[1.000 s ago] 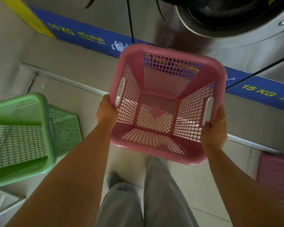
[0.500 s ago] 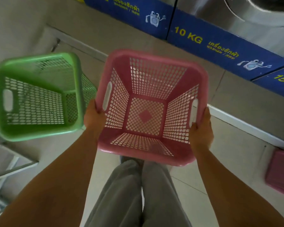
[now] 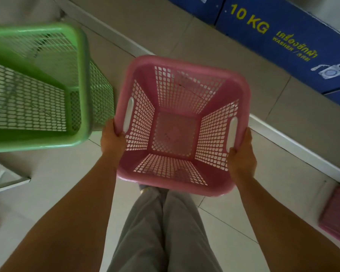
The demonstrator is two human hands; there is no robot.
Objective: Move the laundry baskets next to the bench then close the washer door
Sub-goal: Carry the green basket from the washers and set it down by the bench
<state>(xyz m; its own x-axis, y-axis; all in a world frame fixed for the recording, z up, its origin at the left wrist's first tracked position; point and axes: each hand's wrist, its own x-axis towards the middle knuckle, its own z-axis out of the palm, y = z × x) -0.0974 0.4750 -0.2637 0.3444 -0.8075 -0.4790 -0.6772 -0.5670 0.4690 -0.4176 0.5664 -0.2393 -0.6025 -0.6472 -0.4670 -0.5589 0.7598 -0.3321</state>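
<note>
I hold an empty pink laundry basket (image 3: 182,91) in front of me above the tiled floor. My left hand (image 3: 112,138) grips its left rim below the white handle slot. On the right rim, my right hand (image 3: 241,160) grips beside the other slot. A green laundry basket (image 3: 81,75) stands on the floor just left of the pink one, their sides close together. The washer door is out of view; only the blue base panel (image 3: 273,36) marked 10 KG shows at the top right.
A white metal frame (image 3: 8,183), perhaps the bench, shows at the left edge below the green basket. Another pink basket (image 3: 336,216) lies at the right edge. A raised white kerb (image 3: 294,146) runs along the machines. My grey-trousered legs (image 3: 161,232) are below.
The view has swung left and down along the machines. The pink basket has come closer to the green basket, and the washer drum has left the frame.
</note>
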